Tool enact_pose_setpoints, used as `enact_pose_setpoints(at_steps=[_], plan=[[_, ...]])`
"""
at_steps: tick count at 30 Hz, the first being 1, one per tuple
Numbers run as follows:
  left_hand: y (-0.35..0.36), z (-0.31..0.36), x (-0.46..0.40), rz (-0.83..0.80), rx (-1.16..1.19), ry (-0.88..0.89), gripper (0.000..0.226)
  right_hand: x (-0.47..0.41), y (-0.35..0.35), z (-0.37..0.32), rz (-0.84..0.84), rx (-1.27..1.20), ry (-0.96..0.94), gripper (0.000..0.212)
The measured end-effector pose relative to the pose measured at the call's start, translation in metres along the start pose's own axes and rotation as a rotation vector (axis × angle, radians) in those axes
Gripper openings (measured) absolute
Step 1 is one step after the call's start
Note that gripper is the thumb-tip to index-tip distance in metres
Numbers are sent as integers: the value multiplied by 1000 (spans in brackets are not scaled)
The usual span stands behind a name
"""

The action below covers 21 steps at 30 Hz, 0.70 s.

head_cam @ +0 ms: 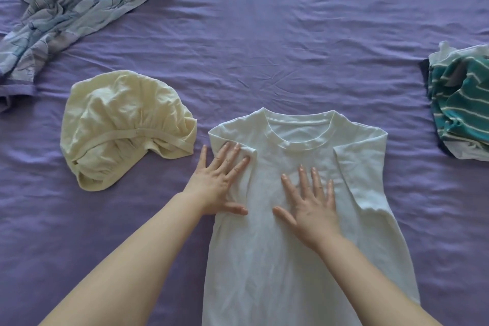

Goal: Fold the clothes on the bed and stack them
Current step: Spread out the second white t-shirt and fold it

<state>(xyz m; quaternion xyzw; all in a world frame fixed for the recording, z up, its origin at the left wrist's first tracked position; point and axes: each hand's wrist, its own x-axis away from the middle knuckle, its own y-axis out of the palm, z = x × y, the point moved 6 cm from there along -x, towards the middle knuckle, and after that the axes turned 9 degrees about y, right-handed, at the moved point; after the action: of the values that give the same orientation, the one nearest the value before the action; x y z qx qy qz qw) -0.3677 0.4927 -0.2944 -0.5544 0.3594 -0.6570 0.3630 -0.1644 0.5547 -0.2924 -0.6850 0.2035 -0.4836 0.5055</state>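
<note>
A white cotton crew-neck T-shirt (304, 246) is laid flat on the purple bedsheet (264, 47), collar pointing away from the camera and hem running off the lower edge of the view. Both sleeves are folded inward over the body of the shirt, so that its outline is a narrow upright strip.

The left hand (217, 182) is spread flat with straight, splayed fingers — the fingertips are pressed on the folded left sleeve, while the little finger and the outer part of the palm lie over the bedsheet just beside the shirt's edge. The right hand (309, 206) is likewise held flat and wide, fingers straight and apart, and is pressed on the chest of the shirt below the collar. Nothing is gripped by either hand. Both forearms are seen bare, entering from the lower edge.

Just left of the shirt, a crumpled pale-yellow garment (124, 127) with a banded edge is heaped on the sheet, close to the left hand but apart from it. At the far right edge a loose pile is seen — a teal knit top with white stripes (463, 103) lying over some white cloth. At the upper left a rumpled light-blue patterned fabric (66, 2) with a purple border is spread across the bed.
</note>
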Motion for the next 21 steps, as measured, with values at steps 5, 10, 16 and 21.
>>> enact_pose_setpoints(at_steps=[5, 10, 16, 21], plan=[[-11, 12, 2, -57, -60, -92, 119, -5, 5, 3, -46, 39, -43, 75], [-19, 70, 30, 66, -81, -223, 70, 40, 6, 25, -51, 51, -178, 70], [35, 224, 87, 142, 23, 69, 52, 149, 50, 74, -106, 89, -250, 71], [81, 319, 145, -110, 128, 108, 64, 234, 71, 87, -34, 50, -300, 74]])
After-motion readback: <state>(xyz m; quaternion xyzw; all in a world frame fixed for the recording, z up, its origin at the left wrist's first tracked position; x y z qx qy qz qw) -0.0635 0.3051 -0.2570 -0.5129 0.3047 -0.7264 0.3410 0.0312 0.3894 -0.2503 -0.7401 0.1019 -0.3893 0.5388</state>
